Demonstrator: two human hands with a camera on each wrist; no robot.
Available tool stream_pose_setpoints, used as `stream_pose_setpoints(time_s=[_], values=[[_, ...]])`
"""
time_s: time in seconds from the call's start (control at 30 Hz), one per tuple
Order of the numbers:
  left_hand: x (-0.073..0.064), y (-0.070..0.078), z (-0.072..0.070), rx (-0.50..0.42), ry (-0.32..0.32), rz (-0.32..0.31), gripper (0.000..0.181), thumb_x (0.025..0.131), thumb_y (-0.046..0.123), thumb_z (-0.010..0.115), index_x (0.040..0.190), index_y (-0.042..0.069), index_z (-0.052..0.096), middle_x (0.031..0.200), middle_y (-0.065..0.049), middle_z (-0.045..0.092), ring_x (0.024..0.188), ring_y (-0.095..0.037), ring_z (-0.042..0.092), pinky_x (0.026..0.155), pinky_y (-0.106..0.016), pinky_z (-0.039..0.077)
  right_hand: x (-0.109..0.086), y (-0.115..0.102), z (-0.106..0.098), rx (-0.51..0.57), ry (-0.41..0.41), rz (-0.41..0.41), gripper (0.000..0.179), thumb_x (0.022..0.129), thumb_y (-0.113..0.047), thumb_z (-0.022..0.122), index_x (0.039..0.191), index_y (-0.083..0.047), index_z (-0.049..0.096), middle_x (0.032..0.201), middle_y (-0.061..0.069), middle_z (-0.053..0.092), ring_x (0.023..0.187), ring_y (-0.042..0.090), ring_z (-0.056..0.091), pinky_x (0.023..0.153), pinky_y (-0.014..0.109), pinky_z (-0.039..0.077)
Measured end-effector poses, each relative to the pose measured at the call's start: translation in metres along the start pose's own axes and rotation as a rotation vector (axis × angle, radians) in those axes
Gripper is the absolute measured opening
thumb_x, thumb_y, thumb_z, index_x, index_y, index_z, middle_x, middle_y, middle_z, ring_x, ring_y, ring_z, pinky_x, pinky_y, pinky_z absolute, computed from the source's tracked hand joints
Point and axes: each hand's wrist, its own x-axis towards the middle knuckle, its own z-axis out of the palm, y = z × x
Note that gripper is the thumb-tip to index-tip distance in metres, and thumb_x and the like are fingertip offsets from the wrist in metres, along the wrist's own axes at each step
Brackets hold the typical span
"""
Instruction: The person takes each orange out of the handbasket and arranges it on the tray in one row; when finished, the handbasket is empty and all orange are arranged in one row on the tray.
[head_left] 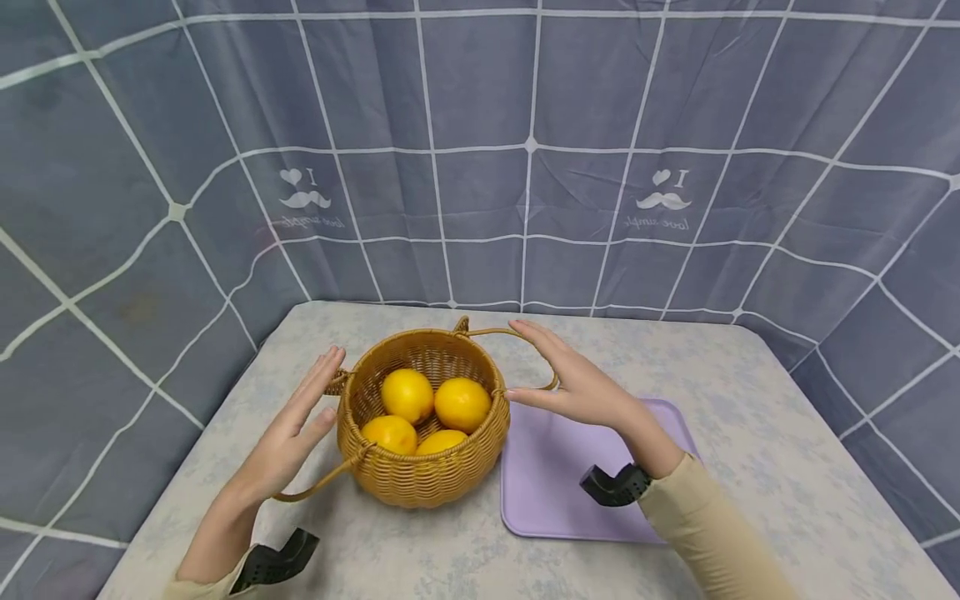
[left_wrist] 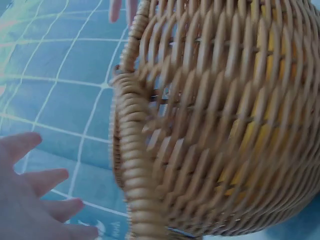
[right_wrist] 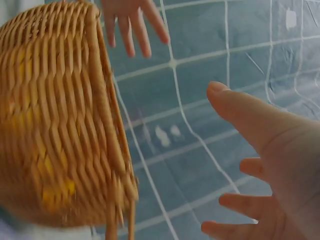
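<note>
A round wicker basket (head_left: pixel 420 487) holds several yellow lemons (head_left: pixel 407 396), some of their colour showing through the weave in both wrist views. My left hand (head_left: pixel 281 446) is beside the basket's left side, fingers straight and thumb apart, close to the handle (head_left: pixel 318 486) that hangs out at the front left. On the other side, my right hand (head_left: pixel 573 379) spreads thumb and fingers near the second handle (head_left: pixel 553 354); its thumb tip is right at the rim in the head view. In the right wrist view the right hand (right_wrist: pixel 280 165) shows fingers apart, holding nothing.
A light purple tray (head_left: pixel 570 517) lies to the right of the basket, partly under my right forearm. The table (head_left: pixel 390 558) has a pale mottled cover. Grey-blue curtains (head_left: pixel 480 200) with white grid lines stand behind and at both sides.
</note>
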Motion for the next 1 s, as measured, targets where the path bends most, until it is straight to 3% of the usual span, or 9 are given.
stream_pose_setpoints(time_s=[0.07,0.13,0.2,0.27,0.4,0.53,0.67,0.87,1.0], values=[[-0.001,-0.005,0.004,-0.050,0.058,-0.020,0.059,0.097,0.004,0.045,0.151,0.015,0.023,0.156,-0.003,0.014,0.143,-0.021,0.003,0.110,-0.055,0.006,0.014,-0.005,0.005,0.052,-0.016,-0.027,0.081,0.084,-0.047,0.066,0.149,-0.031,0.022,0.151,-0.006,0.024,0.134,0.016,0.031,0.103,0.043,0.034],[0.000,-0.010,0.007,-0.076,0.109,-0.061,0.058,0.097,0.004,0.046,0.150,0.016,0.025,0.155,-0.004,0.017,0.142,-0.017,0.008,0.113,-0.036,0.012,0.027,-0.011,0.011,0.118,-0.039,-0.058,0.079,0.084,-0.043,0.067,0.149,-0.026,0.026,0.150,-0.005,0.028,0.132,0.016,0.035,0.101,0.040,0.038],[0.000,-0.016,0.010,-0.101,0.155,-0.099,0.057,0.097,0.005,0.047,0.149,0.015,0.027,0.154,-0.006,0.021,0.142,-0.015,0.012,0.109,-0.019,0.016,0.040,-0.016,0.016,0.178,-0.071,-0.077,0.076,0.085,-0.038,0.069,0.148,-0.021,0.029,0.148,-0.003,0.031,0.132,0.017,0.035,0.101,0.041,0.038],[0.001,-0.021,0.013,-0.127,0.197,-0.139,0.056,0.097,0.007,0.050,0.148,0.014,0.030,0.152,-0.007,0.025,0.141,-0.013,0.015,0.106,-0.013,0.019,0.052,-0.022,0.020,0.240,-0.117,-0.086,0.074,0.085,-0.034,0.069,0.147,-0.019,0.031,0.148,-0.002,0.034,0.132,0.018,0.036,0.101,0.040,0.038],[0.003,-0.032,0.020,-0.192,0.267,-0.183,0.054,0.094,0.007,0.055,0.145,0.010,0.036,0.148,-0.009,0.032,0.140,-0.013,0.018,0.112,-0.036,0.016,0.076,-0.031,0.029,0.348,-0.219,-0.093,0.071,0.086,-0.026,0.068,0.146,-0.015,0.033,0.147,0.002,0.035,0.131,0.022,0.038,0.102,0.037,0.037],[0.004,-0.041,0.028,-0.192,0.297,-0.184,0.054,0.090,0.005,0.061,0.141,0.006,0.041,0.146,-0.012,0.034,0.140,-0.022,0.017,0.109,-0.056,0.007,0.100,-0.035,0.037,0.403,-0.296,-0.105,0.067,0.087,-0.021,0.068,0.145,-0.013,0.035,0.146,0.005,0.037,0.130,0.029,0.039,0.101,0.036,0.038],[0.003,-0.046,0.035,-0.126,0.280,-0.187,0.053,0.087,0.007,0.066,0.136,0.004,0.048,0.148,-0.011,0.031,0.140,-0.028,0.014,0.105,-0.064,0.007,0.119,-0.036,0.045,0.435,-0.340,-0.080,0.061,0.087,-0.021,0.068,0.141,-0.011,0.041,0.141,0.004,0.043,0.128,0.028,0.043,0.099,0.035,0.040],[0.002,-0.053,0.040,-0.030,0.267,-0.205,0.048,0.086,0.012,0.067,0.132,0.006,0.052,0.150,-0.006,0.026,0.139,-0.032,0.006,0.100,-0.068,0.009,0.138,-0.031,0.059,0.604,-0.395,-0.019,0.048,0.087,-0.014,0.067,0.131,-0.004,0.050,0.132,0.010,0.051,0.123,0.031,0.048,0.092,0.029,0.046],[0.001,-0.055,0.040,-0.029,0.271,-0.195,0.049,0.086,0.010,0.065,0.133,0.009,0.051,0.149,-0.004,0.027,0.139,-0.032,0.006,0.100,-0.066,0.011,0.146,-0.023,0.072,0.653,-0.422,0.001,0.039,0.087,-0.012,0.067,0.124,-0.006,0.055,0.127,0.009,0.055,0.117,0.022,0.053,0.092,0.028,0.045]])
